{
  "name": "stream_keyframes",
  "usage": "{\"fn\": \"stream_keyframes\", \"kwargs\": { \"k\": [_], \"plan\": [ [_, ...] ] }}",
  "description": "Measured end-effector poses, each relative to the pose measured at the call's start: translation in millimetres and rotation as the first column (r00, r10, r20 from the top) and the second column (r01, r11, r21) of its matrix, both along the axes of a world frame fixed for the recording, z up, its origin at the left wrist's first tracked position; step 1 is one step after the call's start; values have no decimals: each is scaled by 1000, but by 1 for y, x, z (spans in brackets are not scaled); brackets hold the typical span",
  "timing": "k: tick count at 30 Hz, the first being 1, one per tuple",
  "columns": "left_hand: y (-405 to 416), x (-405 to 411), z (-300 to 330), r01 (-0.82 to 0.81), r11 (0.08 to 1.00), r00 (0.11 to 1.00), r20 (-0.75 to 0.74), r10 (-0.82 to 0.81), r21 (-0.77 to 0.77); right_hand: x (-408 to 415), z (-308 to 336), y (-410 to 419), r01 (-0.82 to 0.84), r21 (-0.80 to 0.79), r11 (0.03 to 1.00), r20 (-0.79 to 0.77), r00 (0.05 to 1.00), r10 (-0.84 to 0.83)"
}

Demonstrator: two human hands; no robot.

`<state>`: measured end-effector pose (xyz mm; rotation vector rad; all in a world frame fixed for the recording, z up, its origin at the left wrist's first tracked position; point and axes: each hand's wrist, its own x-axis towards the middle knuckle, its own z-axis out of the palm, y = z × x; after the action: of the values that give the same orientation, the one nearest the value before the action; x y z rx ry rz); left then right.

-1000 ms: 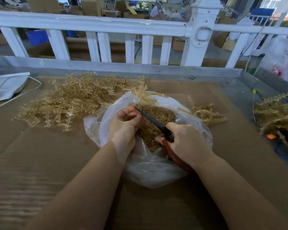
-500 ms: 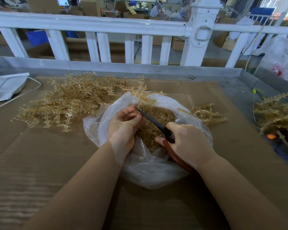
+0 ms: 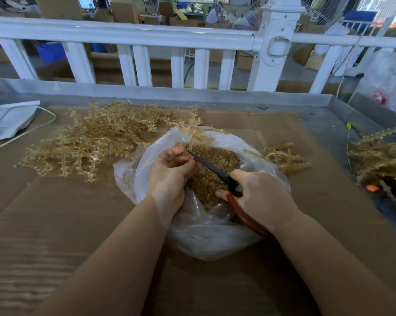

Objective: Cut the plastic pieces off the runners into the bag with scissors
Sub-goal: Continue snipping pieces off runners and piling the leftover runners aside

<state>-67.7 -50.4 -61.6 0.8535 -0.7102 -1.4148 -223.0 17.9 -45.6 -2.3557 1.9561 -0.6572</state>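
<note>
1. Head view: the left hand pinched a thin tan plastic runner; the right hand gripped the red-handled scissors.
2. The clear plastic bag held many cut pieces.
3. A big tan runner pile waited at ten o'clock.

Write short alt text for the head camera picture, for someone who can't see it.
Two hands work over an open plastic bag of cut pieces: the right hand holds scissors, the left hand pinches a runner. More runners lie behind.

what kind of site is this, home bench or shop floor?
Likely a factory floor: a heap of moulded plastic runners on a cardboard-covered worktable, with stacked cardboard boxes behind the white railing.
</note>
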Motion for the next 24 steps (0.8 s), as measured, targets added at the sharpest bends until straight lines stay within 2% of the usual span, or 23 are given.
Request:
{"fn": "stream_keyframes", "kwargs": {
  "k": [5, 10, 16, 24],
  "plan": [
    [0, 1, 1, 20, 1000, 1000, -6, -20, 6, -3, -1, 0, -6, -41, 999, -59, 998, 3],
    [2, 1, 0, 74, 997, 996, 46, -73, -18, 0, 0, 0, 3, -60, 998, -35, 999, -5],
    [3, 3, 0, 121, 992, 992, 51, -119, -34, 5, 2, -5, -10, -7, 1000, -18, 1000, 10],
    [3, 3, -1, 107, 994, 993, 43, -106, -20, 8, 2, -7, -11, 27, 1000, -13, 1000, 12]
  ]
}}
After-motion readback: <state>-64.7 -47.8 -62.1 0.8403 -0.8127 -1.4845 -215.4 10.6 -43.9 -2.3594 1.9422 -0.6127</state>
